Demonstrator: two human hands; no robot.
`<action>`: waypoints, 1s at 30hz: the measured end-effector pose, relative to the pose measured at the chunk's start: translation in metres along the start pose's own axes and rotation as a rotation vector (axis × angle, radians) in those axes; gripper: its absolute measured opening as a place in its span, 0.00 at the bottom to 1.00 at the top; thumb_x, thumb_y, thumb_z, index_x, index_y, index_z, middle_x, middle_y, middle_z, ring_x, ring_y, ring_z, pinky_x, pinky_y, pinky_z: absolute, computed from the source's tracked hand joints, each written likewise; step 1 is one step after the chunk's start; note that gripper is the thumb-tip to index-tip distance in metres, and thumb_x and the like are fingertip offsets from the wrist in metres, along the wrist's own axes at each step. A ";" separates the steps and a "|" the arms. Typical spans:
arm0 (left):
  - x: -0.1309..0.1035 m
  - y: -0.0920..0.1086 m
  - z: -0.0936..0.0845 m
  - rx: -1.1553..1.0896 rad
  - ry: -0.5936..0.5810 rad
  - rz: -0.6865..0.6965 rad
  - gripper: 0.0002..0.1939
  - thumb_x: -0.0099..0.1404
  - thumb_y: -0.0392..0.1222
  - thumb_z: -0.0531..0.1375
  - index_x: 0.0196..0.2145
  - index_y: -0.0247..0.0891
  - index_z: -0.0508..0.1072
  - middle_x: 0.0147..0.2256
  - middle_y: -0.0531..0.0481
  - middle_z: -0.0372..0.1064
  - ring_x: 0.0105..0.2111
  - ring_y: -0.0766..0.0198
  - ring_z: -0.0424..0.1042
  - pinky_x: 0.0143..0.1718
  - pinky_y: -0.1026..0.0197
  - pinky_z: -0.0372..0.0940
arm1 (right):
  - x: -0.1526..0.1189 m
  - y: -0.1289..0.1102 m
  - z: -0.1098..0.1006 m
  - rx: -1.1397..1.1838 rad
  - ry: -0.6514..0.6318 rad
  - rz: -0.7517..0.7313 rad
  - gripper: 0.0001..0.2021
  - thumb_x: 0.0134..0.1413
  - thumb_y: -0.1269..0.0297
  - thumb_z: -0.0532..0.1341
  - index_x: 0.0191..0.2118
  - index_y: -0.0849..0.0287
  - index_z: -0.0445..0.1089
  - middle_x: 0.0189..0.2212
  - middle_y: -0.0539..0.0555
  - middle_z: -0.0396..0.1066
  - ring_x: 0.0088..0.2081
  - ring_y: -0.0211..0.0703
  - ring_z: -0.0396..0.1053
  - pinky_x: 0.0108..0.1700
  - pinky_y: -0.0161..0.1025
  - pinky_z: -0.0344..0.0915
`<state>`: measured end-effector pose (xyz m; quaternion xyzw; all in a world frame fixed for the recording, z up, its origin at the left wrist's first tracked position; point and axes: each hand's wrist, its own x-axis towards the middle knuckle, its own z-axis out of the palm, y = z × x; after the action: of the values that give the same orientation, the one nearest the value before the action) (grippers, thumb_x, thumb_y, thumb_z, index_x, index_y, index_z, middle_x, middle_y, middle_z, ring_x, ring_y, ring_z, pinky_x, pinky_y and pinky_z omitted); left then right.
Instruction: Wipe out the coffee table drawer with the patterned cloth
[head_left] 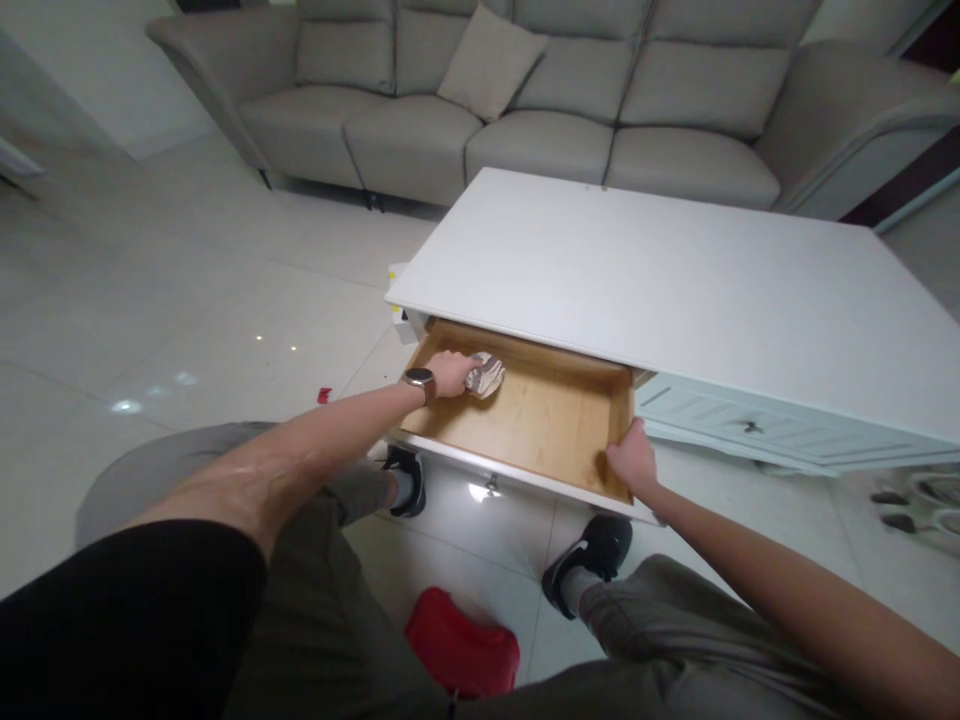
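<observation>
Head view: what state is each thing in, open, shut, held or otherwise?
Left drawer: pulled open
Right drawer: shut
Striped cloth: bunched up, inside left drawer
Left hand: holding the cloth
Right hand: gripping left drawer's side
Watch: worn on left wrist
Cushion: leaning on the sofa

Soft light, glare on floor (187, 300)

Open wooden drawer (555, 425), patterned cloth (487, 376) inside.

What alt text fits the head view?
Left hand holds a brown-and-white patterned cloth inside the pulled-out wooden drawer of a white coffee table; right hand grips the drawer's side wall. A gray sofa stands behind.
</observation>
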<state>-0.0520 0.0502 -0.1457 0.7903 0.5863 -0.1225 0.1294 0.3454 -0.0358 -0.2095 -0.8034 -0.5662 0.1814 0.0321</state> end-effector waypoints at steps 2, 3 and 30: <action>-0.016 -0.016 -0.031 0.076 0.057 0.011 0.29 0.65 0.43 0.59 0.64 0.52 0.69 0.55 0.44 0.74 0.55 0.45 0.71 0.60 0.46 0.60 | 0.001 0.000 0.000 0.005 -0.005 0.002 0.22 0.57 0.67 0.56 0.57 0.62 0.56 0.44 0.64 0.73 0.43 0.57 0.75 0.42 0.47 0.69; -0.026 -0.025 -0.044 0.113 0.101 0.013 0.28 0.66 0.43 0.58 0.64 0.51 0.70 0.56 0.44 0.73 0.56 0.45 0.70 0.60 0.46 0.60 | 0.001 0.000 0.001 0.006 -0.008 0.004 0.22 0.57 0.67 0.56 0.57 0.61 0.56 0.45 0.64 0.73 0.43 0.57 0.75 0.42 0.47 0.69; 0.043 -0.030 0.018 0.167 0.061 -0.390 0.35 0.69 0.55 0.56 0.67 0.32 0.68 0.70 0.23 0.50 0.68 0.16 0.46 0.56 0.15 0.49 | 0.005 -0.001 0.000 -0.009 0.000 0.027 0.23 0.56 0.67 0.58 0.57 0.60 0.55 0.44 0.63 0.72 0.43 0.56 0.74 0.43 0.47 0.69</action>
<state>-0.0692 0.0906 -0.1794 0.6733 0.7194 -0.1693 0.0195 0.3459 -0.0310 -0.2104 -0.8111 -0.5561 0.1793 0.0259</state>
